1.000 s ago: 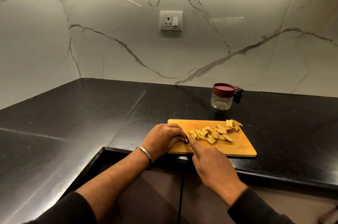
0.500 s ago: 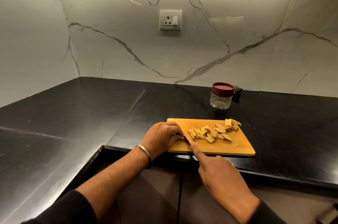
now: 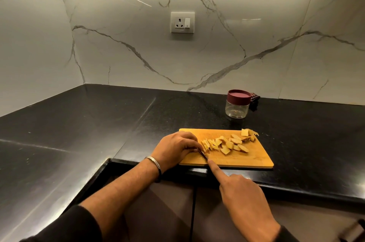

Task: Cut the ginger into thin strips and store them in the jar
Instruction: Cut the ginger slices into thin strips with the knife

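Head view: the left hand rests curled on the near left corner of the rectangular wooden cutting board, its fingertips bent down onto the left end of the row of pale yellow ginger slices. A metal bangle circles that wrist, and the dark sleeve is pushed up the forearm.

The right hand sits nearer the body, below the board's front edge, closed around a knife handle that it hides, with the index finger stretched forward along the spine. Only a short dark stretch of the knife blade shows, running from that fingertip up to the left hand's fingers, at the leftmost slices.

The ginger lies scattered across the board to the right of the left hand and beyond the right hand, a few pieces reaching the far right corner. Farther off, beyond both hands and to the right, the small clear glass jar with a maroon lid stands upright on the black stone countertop, lid on, apart from the board. A small dark object sits just behind the jar; I cannot tell what it is.
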Available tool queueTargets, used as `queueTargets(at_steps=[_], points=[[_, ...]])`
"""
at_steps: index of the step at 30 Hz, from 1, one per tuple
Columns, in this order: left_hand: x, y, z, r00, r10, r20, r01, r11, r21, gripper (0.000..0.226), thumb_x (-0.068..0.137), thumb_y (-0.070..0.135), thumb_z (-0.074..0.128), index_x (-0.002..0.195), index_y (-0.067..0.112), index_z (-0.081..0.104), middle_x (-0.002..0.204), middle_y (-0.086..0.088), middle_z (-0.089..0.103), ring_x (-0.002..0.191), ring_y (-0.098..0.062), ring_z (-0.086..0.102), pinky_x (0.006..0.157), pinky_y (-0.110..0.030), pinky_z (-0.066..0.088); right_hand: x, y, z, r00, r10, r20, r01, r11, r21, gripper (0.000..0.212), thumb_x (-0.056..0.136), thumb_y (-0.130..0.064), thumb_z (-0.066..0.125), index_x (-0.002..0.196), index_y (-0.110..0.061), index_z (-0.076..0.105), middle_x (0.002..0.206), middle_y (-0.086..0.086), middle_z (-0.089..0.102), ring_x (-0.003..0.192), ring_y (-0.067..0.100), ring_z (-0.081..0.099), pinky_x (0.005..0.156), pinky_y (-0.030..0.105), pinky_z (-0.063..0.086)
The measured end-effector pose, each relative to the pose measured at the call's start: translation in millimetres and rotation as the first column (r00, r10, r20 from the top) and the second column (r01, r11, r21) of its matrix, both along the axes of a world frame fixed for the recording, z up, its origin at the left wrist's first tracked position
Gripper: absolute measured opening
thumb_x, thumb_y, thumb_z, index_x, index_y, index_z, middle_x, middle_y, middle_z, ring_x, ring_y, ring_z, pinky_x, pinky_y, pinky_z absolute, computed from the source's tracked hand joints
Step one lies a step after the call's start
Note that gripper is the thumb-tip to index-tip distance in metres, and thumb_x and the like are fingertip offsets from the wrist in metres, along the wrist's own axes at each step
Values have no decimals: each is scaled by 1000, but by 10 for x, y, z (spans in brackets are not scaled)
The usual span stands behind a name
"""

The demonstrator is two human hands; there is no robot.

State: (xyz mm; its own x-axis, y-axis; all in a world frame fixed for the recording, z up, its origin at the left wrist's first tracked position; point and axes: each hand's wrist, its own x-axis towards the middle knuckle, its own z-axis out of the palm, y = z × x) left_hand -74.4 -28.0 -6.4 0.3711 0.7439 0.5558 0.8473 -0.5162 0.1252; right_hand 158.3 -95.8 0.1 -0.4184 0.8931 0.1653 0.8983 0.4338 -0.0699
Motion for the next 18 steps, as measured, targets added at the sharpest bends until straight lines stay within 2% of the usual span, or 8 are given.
queueTargets(at_steps=[4,7,12,18], points=[[-4,30,-15,999,-4,-37,3,1000,-23,27,96,27,61,119,37,69,117,9,63,102,-10,59,75,-29,56,-3,16,-12,1000,11,-5,-11,1000,0,74,108,-24,37,154,-45,-16,88,-1,49,77,16,48,69,32,40],[13,22,-10,1000,-6,17,6,1000,-21,32,95,25,63,126,30,65,116,6,67,101,-10,63,81,-27,56,16,15,-10,999,20,-45,-21,1000,-6,70,108,-28,35,154,-47,-15,88,-3,50,76,15,47,69,30,38],[26,-33,28,996,-24,82,22,1000,18,10,89,24,71,98,20,75,108,3,68,87,-10,66,77,-26,57,49,25,29,977,15,-212,-27,998,-53,61,108,-38,30,155,-51,-5,77,-6,49,63,8,43,63,24,34],[19,-46,26,996,-36,80,35,999,25,10,88,25,72,97,23,77,98,6,73,83,-7,68,76,-24,58,-14,80,91,939,28,-343,-79,987,-137,54,108,-37,34,155,-52,11,74,-7,54,66,9,52,53,24,36]])
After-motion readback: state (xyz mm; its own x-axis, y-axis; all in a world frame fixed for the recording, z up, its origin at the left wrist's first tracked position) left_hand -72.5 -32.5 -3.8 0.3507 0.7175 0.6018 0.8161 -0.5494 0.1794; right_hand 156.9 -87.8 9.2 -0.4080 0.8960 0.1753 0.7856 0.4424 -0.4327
